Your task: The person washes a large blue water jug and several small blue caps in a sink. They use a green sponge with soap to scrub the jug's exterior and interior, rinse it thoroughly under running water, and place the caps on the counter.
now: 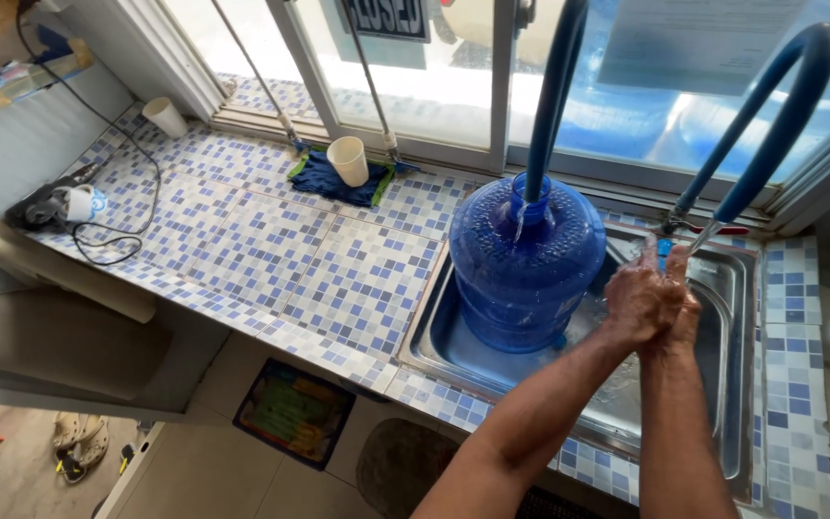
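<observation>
While water runs from the blue hose (770, 115) on the right, we see both hands pressed together over the steel sink (737, 384). The left hand (638, 300) lies across the right hand (681, 306), palms and fingers wrapped on one another; the fingers are bent around the other hand and grasp no object that we can make out. Just above the fingertips sits a small blue piece (664, 252) at the hose's nozzle, and we cannot tell whether the fingers touch it. A red-handled valve (713, 229) lies just beyond the fingers, against the back rim of the sink.

Just to the left of the fingers stands a large blue water bottle (525, 264), upright in the sink, close to the left hand but apart from it. A second blue hose (551, 96) comes down into its neck, and a thin stream of water shows inside.

Well to the left of the fingers, on the blue-and-white tiled counter (271, 250), a cream cup (348, 160) stands on a dark blue cloth (324, 181). Farther left, near the window frame, stands a white cup (165, 116). At the far left end of the counter lies a dark device (45, 205) with a black cable (112, 240) looped beside it. Below the fingers, on the floor, a colourful mat (293, 411) lies before the counter.
</observation>
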